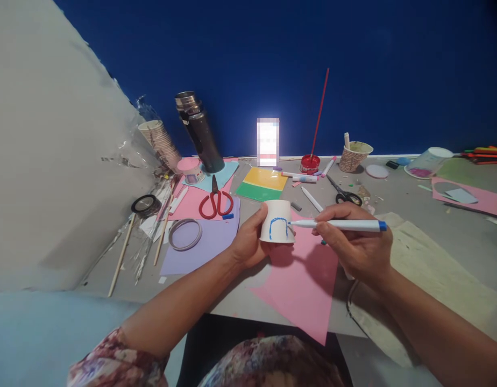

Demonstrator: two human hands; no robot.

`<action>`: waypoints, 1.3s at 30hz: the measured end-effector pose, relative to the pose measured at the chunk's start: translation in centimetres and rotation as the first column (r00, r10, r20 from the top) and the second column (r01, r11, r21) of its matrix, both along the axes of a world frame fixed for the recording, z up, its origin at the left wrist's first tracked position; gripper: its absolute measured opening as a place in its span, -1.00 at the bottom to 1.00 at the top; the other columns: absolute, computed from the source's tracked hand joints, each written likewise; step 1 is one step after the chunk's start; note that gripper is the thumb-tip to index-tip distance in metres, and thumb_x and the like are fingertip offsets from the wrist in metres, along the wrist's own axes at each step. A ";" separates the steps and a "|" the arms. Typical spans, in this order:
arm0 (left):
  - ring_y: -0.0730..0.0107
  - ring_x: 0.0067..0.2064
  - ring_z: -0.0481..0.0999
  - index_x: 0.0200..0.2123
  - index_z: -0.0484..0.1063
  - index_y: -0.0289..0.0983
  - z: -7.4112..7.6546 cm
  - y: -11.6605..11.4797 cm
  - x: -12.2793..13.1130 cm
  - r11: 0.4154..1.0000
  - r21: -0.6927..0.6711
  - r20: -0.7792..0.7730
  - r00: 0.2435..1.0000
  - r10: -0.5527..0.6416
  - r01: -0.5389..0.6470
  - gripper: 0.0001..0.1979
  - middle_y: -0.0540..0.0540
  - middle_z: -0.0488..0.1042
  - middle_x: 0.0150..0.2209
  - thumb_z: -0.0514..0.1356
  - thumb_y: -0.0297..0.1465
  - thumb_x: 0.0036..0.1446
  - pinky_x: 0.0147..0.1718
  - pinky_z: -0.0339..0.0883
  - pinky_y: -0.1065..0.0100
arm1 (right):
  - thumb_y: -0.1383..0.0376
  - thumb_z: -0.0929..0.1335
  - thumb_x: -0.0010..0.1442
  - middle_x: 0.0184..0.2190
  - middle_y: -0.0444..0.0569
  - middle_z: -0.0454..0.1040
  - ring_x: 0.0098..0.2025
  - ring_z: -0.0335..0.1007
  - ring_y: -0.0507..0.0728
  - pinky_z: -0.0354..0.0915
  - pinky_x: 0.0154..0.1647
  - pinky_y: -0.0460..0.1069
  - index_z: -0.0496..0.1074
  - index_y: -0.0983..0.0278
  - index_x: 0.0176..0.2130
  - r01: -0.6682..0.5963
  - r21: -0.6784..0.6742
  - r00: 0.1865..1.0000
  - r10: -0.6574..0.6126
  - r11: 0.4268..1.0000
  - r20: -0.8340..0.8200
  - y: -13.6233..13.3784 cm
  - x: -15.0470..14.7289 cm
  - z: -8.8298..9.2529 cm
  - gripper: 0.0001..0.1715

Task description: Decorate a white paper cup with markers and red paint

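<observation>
My left hand (pixel 247 243) is wrapped round a white paper cup (pixel 276 221) held upside down above a pink paper sheet (pixel 303 285). A blue arch outline is drawn on the cup's side. My right hand (pixel 355 244) pinches a white marker with a blue end cap (pixel 341 225), lying level, its tip touching the cup's right side next to the arch.
Red scissors (pixel 216 203), a lilac sheet (pixel 202 242) with a tape ring (pixel 185 234), a black flask (pixel 200 131), stacked cups (pixel 162 142), yellow-green card (pixel 261 184), a red paint pot (pixel 310 163), black scissors (pixel 344 194) and loose markers (pixel 303 177) lie on the grey table (pixel 426 215). A wall stands left.
</observation>
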State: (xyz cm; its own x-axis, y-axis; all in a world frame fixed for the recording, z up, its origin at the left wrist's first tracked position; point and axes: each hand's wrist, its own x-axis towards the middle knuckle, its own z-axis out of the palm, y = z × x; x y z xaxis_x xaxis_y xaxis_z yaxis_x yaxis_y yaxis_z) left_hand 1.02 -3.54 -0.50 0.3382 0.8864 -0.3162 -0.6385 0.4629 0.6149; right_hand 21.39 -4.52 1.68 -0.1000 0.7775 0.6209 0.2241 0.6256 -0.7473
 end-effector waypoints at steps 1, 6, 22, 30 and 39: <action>0.18 -0.28 0.66 0.05 0.55 -0.41 0.0 0.0 0.0 1.000 0.006 0.001 1.000 -0.002 0.002 -0.51 -0.23 0.63 -0.24 0.12 -0.10 0.42 -0.29 0.58 0.22 | 0.36 0.47 0.24 -0.44 -0.11 0.61 -0.48 0.53 0.07 0.37 -0.51 -0.05 0.57 0.19 -0.28 -0.009 -0.007 1.000 0.009 1.000 0.002 0.0 0.0 0.0 -0.94; 0.18 -0.28 0.65 0.01 0.56 -0.36 -0.1 0.3 -0.3 0.999 0.049 -0.042 0.999 0.013 -0.011 -0.51 -0.19 0.63 -0.25 0.23 -0.03 0.32 -0.30 0.56 0.22 | 0.38 0.46 0.27 -0.44 -0.09 0.63 -0.46 0.54 0.10 0.45 -0.43 0.00 0.58 0.17 -0.29 0.009 0.052 1.000 -0.010 0.999 0.019 0.2 0.0 0.0 -0.89; 0.12 0.16 0.47 0.05 0.52 -0.18 -1.7 1.3 -0.7 0.814 0.564 -0.586 0.762 0.276 0.140 -0.50 -0.16 0.53 0.09 0.49 -0.21 0.05 0.19 0.26 0.16 | 0.30 0.47 0.28 -0.38 -0.08 0.64 -0.46 0.53 0.07 0.43 -0.44 -0.03 0.62 0.19 -0.22 0.176 -0.003 0.978 -0.175 0.984 -0.113 1.8 0.8 -0.1 -0.94; 0.30 -0.30 0.44 -0.21 0.54 -0.23 2.3 3.8 -7.2 0.805 0.589 -0.771 0.341 0.538 0.062 -0.79 -0.06 0.51 -0.31 0.26 -0.23 0.18 -0.27 0.28 0.29 | 0.12 0.44 0.36 -0.52 -0.12 0.52 -0.50 0.41 0.05 0.31 -0.48 -0.03 0.64 0.21 -0.25 0.084 -0.133 0.972 -0.110 0.988 -0.206 2.5 1.2 -0.7 -0.76; 0.18 -0.19 0.46 -0.38 0.54 -0.20 0.8 3.1 -7.2 0.731 0.125 -0.961 -0.101 0.258 0.671 -0.89 -0.09 0.48 -0.24 0.32 -0.48 -0.05 -0.29 0.20 0.28 | 0.17 0.48 0.30 -0.57 -0.18 0.47 -0.54 0.31 0.02 0.21 -0.53 -0.07 0.58 0.21 -0.29 0.050 -0.266 0.967 -0.113 0.963 -0.229 2.8 1.0 -1.2 -0.82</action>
